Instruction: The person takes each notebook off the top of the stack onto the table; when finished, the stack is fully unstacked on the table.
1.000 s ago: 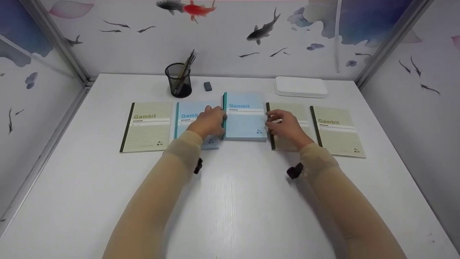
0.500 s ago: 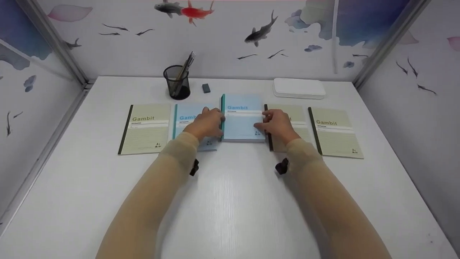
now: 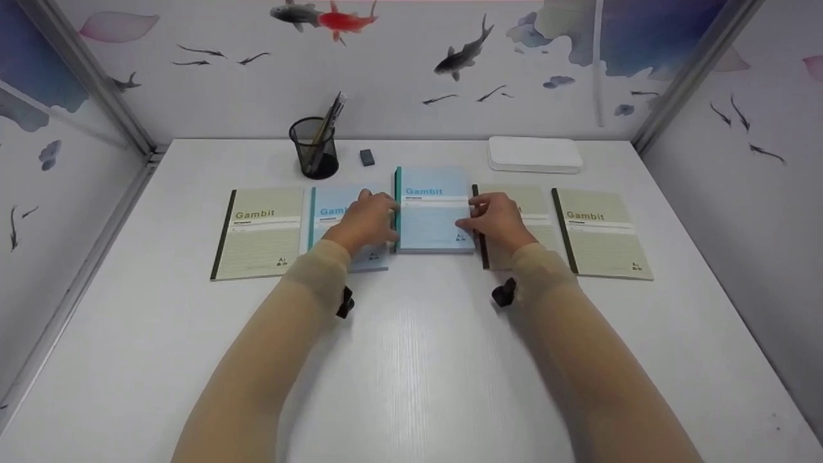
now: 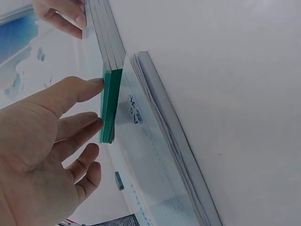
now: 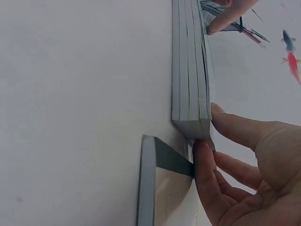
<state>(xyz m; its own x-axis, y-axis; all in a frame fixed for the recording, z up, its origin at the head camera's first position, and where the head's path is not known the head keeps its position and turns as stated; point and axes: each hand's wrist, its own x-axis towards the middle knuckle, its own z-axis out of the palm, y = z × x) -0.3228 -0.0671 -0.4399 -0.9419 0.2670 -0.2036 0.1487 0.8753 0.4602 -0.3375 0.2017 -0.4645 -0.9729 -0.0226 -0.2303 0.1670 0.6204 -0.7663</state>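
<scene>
A stack of blue notebooks (image 3: 432,225) with green spines lies on the white table in the head view. My left hand (image 3: 365,220) reaches over another blue notebook (image 3: 325,200), its thumb and fingertips at the spine side of the stack. The left wrist view shows those fingers extended against the green spines (image 4: 109,106). At the opposite side, my right hand (image 3: 501,220) pinches the edge of the top notebook (image 5: 209,117), thumb on the cover and index finger against the side. Beneath this hand is an olive notebook (image 3: 533,199) with a dark spine, partly hidden.
More olive notebooks lie at the row's two ends, one on the left (image 3: 260,247) and one on the right (image 3: 604,247). Behind stand a black mesh pen cup (image 3: 315,154), a dark eraser (image 3: 366,157) and a white case (image 3: 535,154). Printed wall panels enclose the table.
My right hand has shifted slightly left, and its thumb has come onto the top notebook's cover. The left hand stays at the spines, and the stack keeps its place among the other notebooks.
</scene>
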